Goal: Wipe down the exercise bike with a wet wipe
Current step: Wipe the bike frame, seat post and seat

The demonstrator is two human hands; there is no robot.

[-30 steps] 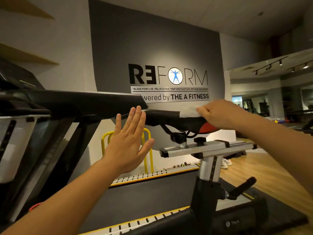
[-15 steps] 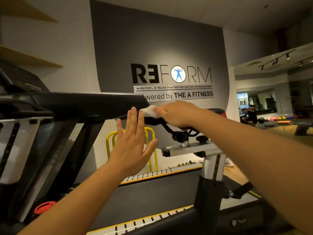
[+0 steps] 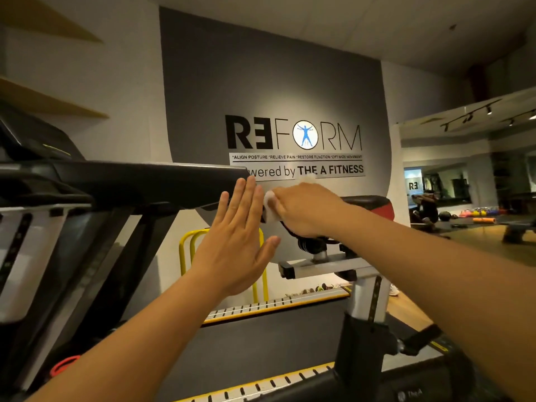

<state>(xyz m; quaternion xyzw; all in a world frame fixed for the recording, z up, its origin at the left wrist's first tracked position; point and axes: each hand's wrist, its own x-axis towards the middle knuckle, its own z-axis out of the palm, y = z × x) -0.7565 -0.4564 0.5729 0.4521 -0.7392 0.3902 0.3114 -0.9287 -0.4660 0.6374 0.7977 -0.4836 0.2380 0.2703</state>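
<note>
A gym room spreads out behind, with a matte grey wall panel (image 3: 290, 82) carrying black REFORM lettering in the upper centre of the frame and wood floor (image 3: 412, 311) at the right.

In mid-frame the right hand (image 3: 307, 210) is curled over a crumpled white wet wipe (image 3: 269, 207) and presses it onto the narrow front end of the saddle (image 3: 368, 203), a smooth black pad with a red patch at its rear. Just left of it the left hand (image 3: 235, 248) stands upright and flat, its back to the camera, fingers (image 3: 246, 198) straight and close together, thumb spread. It holds nothing. Whether its palm touches the saddle's nose cannot be told.

Under the saddle a squared, brushed-metal slider rail (image 3: 319, 269) sits on a pale seat post (image 3: 371, 297), which drops into the black frame of the exercise bike (image 3: 362, 343) at the lower right. Left of the hands, the glossy black handrail of a treadmill (image 3: 150, 181) runs across the frame. A yellow tubular rack (image 3: 185, 253) stands behind the left hand.
</note>
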